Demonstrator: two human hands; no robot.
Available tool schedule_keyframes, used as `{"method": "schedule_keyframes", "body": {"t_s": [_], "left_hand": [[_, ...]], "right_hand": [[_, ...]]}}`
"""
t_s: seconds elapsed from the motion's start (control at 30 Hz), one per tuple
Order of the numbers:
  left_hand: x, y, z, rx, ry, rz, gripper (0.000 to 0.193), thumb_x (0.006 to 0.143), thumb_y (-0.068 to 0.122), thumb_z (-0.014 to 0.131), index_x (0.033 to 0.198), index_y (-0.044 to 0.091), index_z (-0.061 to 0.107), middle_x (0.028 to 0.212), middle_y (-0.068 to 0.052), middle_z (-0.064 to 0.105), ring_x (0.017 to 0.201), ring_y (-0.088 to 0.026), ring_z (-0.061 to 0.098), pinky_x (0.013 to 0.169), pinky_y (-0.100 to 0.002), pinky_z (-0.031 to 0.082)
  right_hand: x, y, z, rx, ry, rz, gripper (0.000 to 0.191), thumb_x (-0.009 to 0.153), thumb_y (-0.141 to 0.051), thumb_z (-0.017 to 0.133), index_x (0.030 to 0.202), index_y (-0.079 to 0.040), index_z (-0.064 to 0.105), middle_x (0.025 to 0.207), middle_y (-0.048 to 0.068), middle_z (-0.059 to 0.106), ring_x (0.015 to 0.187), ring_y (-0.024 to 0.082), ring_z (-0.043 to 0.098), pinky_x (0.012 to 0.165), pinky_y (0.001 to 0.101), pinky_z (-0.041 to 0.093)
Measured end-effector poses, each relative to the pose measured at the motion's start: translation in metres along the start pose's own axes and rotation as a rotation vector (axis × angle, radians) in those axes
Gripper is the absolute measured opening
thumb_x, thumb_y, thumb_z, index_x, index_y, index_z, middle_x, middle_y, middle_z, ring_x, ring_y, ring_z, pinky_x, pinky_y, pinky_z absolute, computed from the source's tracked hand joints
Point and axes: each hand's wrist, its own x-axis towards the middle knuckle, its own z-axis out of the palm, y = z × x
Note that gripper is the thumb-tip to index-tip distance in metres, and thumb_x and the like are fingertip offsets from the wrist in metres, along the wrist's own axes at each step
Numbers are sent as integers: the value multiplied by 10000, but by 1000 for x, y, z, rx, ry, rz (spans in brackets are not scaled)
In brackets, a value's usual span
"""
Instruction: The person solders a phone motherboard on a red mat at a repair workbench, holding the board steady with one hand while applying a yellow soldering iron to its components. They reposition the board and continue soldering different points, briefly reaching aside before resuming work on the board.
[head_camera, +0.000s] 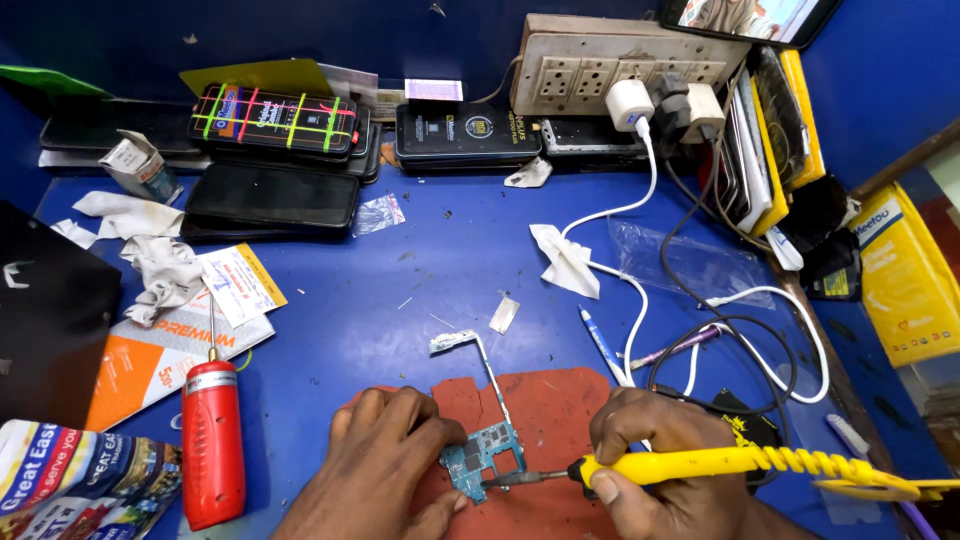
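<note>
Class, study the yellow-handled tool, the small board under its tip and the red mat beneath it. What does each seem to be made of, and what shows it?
Yellow-handled tool in the right hand: glossy, probably plastic handle; dull grey, likely metal tip.
Small board steadied by the left hand: blue-green laminate, it seems, with shiny metal shields.
Red mat: matte, scuffed, probably rubber or silicone.

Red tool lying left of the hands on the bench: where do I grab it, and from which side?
Probably around the middle of the red cylindrical tool, coming from above. It lies flat on the blue table, thin metal tip pointing away, so avoid that end. The left hand, pressing the circuit board, is nearest.
</note>
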Motion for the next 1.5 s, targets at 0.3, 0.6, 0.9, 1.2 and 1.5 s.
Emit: {"method": "schedule_keyframes", "body": {"t_s": [0.3,0.6,0.9,1.2,1.5], "left_hand": [[-1,2,-4,5,-1,1,544,716,360,863,1190,158,691,1158,-71,528,1162,-311,478,1003,-491,349],[1,16,-21,-22,-5,23,516,714,279,826,1179,110,680,1148,-103,524,1156,-327,466,1010,-484,334],[-2,23,-30,-62,30,43,492,785,296,811,1208,91,666,1174,-109,521,1197,-318,469,1040,-477,332],[2,31,-35,-54,-3,-1,482,801,284,794,1227,104,655,1163,-110,511,1151,-326,463,983,-466,341],[4,30,-31,-32,51,18,499,796,321,803,1228,121,651,1151,-97,523,1171,-322,460,988,-475,334]], "right_hand": [[0,-4,3,5,18,8,120,865,-54,697,902,-54,584,728,44,664,679,123,661,626,273,547],[0,-4,3,-17,23,-2,120,848,-53,688,898,-57,579,719,31,658,678,121,654,631,276,541],[1,-6,4,-22,49,1,103,843,-55,677,899,-55,591,723,44,646,682,132,659,632,276,542],[2,-8,4,-1,74,23,153,846,-34,691,943,-37,572,777,69,645,692,128,640,628,272,533],[0,-6,3,19,76,13,160,859,-35,678,972,-38,566,778,63,634,692,122,625,634,276,522]]}}
